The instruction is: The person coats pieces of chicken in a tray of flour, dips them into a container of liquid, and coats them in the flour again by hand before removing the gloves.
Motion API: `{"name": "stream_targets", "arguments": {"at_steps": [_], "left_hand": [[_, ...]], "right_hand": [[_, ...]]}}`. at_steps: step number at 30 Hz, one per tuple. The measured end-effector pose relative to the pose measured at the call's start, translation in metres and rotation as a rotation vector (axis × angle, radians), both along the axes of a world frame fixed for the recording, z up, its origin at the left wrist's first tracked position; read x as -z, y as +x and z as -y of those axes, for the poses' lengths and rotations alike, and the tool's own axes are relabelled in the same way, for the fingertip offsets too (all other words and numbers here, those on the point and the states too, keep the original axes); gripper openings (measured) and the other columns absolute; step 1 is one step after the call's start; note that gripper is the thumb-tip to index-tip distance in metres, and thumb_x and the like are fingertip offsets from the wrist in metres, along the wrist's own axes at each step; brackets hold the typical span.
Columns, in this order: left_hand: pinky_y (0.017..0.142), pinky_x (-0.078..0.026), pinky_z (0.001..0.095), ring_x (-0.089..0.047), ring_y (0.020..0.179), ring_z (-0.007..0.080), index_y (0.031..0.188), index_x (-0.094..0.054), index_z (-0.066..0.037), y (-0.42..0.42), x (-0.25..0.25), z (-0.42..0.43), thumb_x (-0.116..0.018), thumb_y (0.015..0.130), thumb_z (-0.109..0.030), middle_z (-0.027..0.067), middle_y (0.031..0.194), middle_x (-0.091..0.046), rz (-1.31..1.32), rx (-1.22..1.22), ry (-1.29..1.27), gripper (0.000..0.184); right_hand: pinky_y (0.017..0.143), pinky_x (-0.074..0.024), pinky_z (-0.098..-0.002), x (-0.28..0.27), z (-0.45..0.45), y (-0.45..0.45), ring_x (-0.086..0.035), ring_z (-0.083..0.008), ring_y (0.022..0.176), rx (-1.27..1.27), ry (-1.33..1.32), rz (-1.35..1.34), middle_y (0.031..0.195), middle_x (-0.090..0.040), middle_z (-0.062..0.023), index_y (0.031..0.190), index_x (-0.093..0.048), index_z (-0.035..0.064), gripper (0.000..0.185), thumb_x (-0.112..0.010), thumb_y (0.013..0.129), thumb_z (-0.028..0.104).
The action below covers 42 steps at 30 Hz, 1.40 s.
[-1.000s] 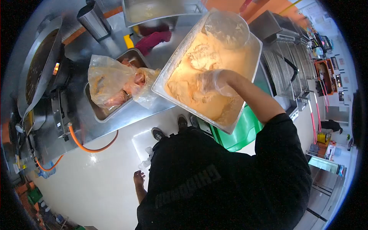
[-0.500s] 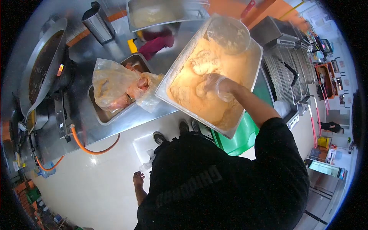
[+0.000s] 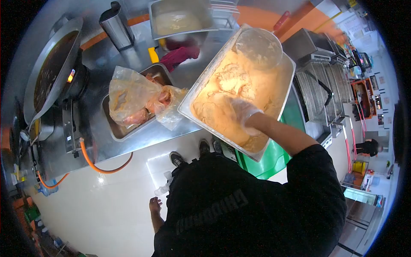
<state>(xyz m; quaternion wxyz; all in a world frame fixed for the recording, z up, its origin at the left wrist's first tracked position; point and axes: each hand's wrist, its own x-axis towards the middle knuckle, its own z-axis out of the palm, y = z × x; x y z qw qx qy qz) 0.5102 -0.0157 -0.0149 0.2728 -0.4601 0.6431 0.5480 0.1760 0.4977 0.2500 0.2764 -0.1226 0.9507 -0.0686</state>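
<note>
My right hand [image 3: 245, 112], in a clear plastic glove, is down in the pale orange breading flour [image 3: 272, 96]. Its fingers are blurred and partly lost against the flour. The flour lies in a deep rectangular pan [image 3: 185, 104] tilted across my view. Lumps under the flour show beside the hand, their kind hidden by the coating. A clear round bowl [image 3: 259, 46] rests at the pan's far end. At my side hangs my left hand [image 3: 156, 204], empty, with loosely bent fingers apart. Left of the flour, raw meat [image 3: 139, 116] sits in a plastic bag [image 3: 128, 92] on a metal tray [image 3: 117, 136].
A large wok [image 3: 51, 73] of dark liquid stands on a burner at left, with an orange hose [image 3: 105, 170] below. A maroon cloth [image 3: 182, 56] and a metal pan [image 3: 184, 31] lie behind. Fry baskets [image 3: 317, 85] are right; a green bin [image 3: 269, 165] stands below the flour.
My right hand has moved slightly down and toward me through the flour. The view has shifted a little, and my left hand still hangs at my side.
</note>
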Motion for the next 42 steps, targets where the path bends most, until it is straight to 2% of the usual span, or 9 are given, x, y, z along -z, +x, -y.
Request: {"name": "stream_targets", "arguments": {"at_steps": [8,17,20,23,26,29,33,40,42], "left_hand": [[0.050,-0.041,0.0338,-0.062,0.075,0.0229,0.117,-0.047,-0.010,0.021,0.039,0.007,-0.049,0.086,-0.031,0.0110,0.097,-0.063,0.151,0.014,-0.022,0.037],[0.049,-0.041,0.0335,-0.063,0.075,0.0234,0.116,-0.048,-0.009,0.009,0.030,0.007,-0.052,0.086,-0.031,0.0111,0.094,-0.063,-0.013,0.170,-0.063,0.037],[0.049,-0.041,0.0337,-0.063,0.075,0.0238,0.116,-0.048,-0.008,0.007,0.016,0.009,-0.052,0.087,-0.030,0.0116,0.094,-0.063,-0.222,0.361,-0.096,0.037],[0.048,-0.041,0.0326,-0.062,0.073,0.0239,0.116,-0.048,-0.007,-0.010,0.006,0.006,-0.052,0.087,-0.030,0.0125,0.093,-0.063,-0.138,0.263,-0.070,0.037],[0.046,-0.040,0.0315,-0.062,0.071,0.0236,0.115,-0.048,-0.007,-0.016,0.010,0.010,-0.052,0.087,-0.030,0.0130,0.093,-0.063,-0.023,0.080,-0.020,0.036],[0.045,-0.040,0.0311,-0.062,0.070,0.0232,0.113,-0.049,-0.006,-0.018,0.008,0.012,-0.052,0.087,-0.029,0.0130,0.092,-0.062,-0.002,0.012,-0.010,0.035],[0.044,-0.040,0.0304,-0.061,0.068,0.0231,0.112,-0.049,-0.006,-0.007,0.009,0.011,-0.053,0.088,-0.029,0.0125,0.089,-0.063,-0.068,-0.037,0.005,0.034],[0.045,-0.042,0.0324,-0.061,0.066,0.0227,0.112,-0.050,-0.005,0.036,0.029,0.013,-0.053,0.086,-0.028,0.0121,0.086,-0.063,-0.258,0.318,-0.110,0.034],[0.045,-0.042,0.0326,-0.062,0.066,0.0228,0.112,-0.049,-0.005,0.035,0.024,0.013,-0.053,0.086,-0.028,0.0124,0.086,-0.063,-0.188,0.343,-0.118,0.035]], "right_hand": [[0.077,-0.0488,-0.0390,0.042,0.058,0.016,-0.060,-0.0316,0.090,0.441,-0.051,0.331,0.105,-0.057,-0.0232,0.122,-0.045,-0.0019,0.050,-0.057,0.085,0.029],[0.078,-0.0483,-0.0436,0.026,0.003,-0.004,-0.059,-0.0334,0.092,0.629,-1.088,0.420,0.113,-0.054,-0.0226,0.124,-0.046,0.0030,0.055,-0.065,0.078,0.025],[0.077,-0.0476,-0.0446,-0.003,0.018,-0.027,-0.056,-0.0324,0.096,0.130,-0.379,-0.303,0.113,-0.054,-0.0230,0.126,-0.047,0.0091,0.054,-0.063,0.076,0.020],[0.080,-0.0457,-0.0438,-0.022,0.061,-0.030,-0.053,-0.0259,0.109,-0.422,0.179,-0.266,0.112,-0.056,-0.0148,0.122,-0.050,0.0114,0.047,-0.059,0.076,0.019],[0.082,-0.0455,-0.0433,0.054,0.075,-0.023,-0.055,-0.0287,0.107,-0.529,0.052,-0.518,0.109,-0.059,-0.0157,0.119,-0.053,0.0119,0.042,-0.055,0.077,0.016],[0.084,-0.0454,-0.0386,0.013,0.095,-0.035,-0.057,-0.0298,0.103,-0.370,0.199,-0.125,0.107,-0.061,-0.0162,0.118,-0.054,0.0099,0.040,-0.056,0.079,0.016],[0.081,-0.0464,-0.0321,-0.035,0.073,-0.035,-0.060,-0.0284,0.096,0.093,-0.710,0.071,0.102,-0.064,-0.0156,0.116,-0.054,0.0055,0.036,-0.057,0.081,0.012],[0.087,-0.0427,-0.0378,-0.004,0.038,-0.056,-0.055,-0.0294,0.095,-0.624,0.276,-0.156,0.098,-0.057,-0.0191,0.115,-0.051,0.0034,0.040,-0.056,0.077,0.015],[0.086,-0.0443,-0.0368,0.000,0.044,-0.047,-0.056,-0.0296,0.099,-0.115,-0.017,-0.176,0.103,-0.059,-0.0175,0.111,-0.053,0.0034,0.031,-0.051,0.082,0.012]]}}
